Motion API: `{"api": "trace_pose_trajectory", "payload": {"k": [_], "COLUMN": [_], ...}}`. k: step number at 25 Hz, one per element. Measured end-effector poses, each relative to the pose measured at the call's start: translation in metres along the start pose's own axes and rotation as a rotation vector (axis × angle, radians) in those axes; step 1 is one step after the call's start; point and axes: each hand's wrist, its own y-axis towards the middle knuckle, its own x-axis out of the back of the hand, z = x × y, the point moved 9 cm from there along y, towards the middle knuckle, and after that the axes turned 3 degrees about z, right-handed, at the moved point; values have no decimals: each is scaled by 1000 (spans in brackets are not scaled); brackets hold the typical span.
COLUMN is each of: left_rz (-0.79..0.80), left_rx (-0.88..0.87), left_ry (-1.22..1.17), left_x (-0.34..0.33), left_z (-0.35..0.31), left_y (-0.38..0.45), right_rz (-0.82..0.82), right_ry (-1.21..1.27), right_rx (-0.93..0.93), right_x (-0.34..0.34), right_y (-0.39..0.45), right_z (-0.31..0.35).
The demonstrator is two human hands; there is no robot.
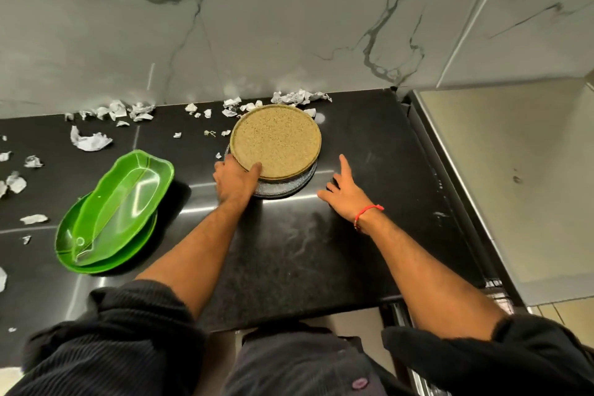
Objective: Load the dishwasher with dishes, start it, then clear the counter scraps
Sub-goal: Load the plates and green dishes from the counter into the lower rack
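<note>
On the black counter (321,251), a speckled tan plate (275,141) is stacked on a dark plate (289,185) and is gripped at its near-left rim by the left hand (236,178), thumb on top. The right hand (345,191) is held just beside the stack, fingers spread and empty. Green dishes (112,212) are stacked to the left, and paper scraps (91,140) are scattered along the marble wall (257,26).

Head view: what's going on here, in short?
A person stands at a black counter. Their left hand grips the near edge of a stack of tan speckled plates resting on a dark plate. The right hand is open, fingers spread, beside the stack and not touching it. Two green leaf-shaped dishes sit stacked to the left. Torn paper scraps litter the back and left of the counter, uncleared.
</note>
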Motion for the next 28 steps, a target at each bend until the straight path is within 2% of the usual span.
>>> {"api": "trace_pose_trajectory", "payload": {"k": [3, 8, 11, 13, 18, 21, 23, 26, 28], "left_rz": [-11, -46, -35, -4, 331, 466, 584, 903, 1057], "left_rx": [23, 19, 14, -28, -179, -174, -190, -265, -311], "left_ry": [-46, -255, -430, -430, -474, -523, -493, -381, -308], "left_x": [5, 23, 36, 38, -16, -53, -79, -142, -185], "left_z": [0, 10, 4, -6, -52, -82, -102, -131, -143], "left_y": [2, -9, -28, -41, -106, -153, -192, -273, -334], "right_rz": [-52, -95, -107, -140, -412, -549, -621, -806, -923], "right_ry": [6, 52, 278, 443, 551, 637, 655, 698, 751], "right_rx": [-11, -17, -49, -63, 43, 72, 95, 85, 49], "right_x": [4, 3, 6, 14, 56, 85, 102, 132, 149], "right_y": [2, -1, -6, -20, -99, -168, -216, -303, -361], "right_z": [-1, -3, -4, -5, -33, -73, -105, -173, -229]}}
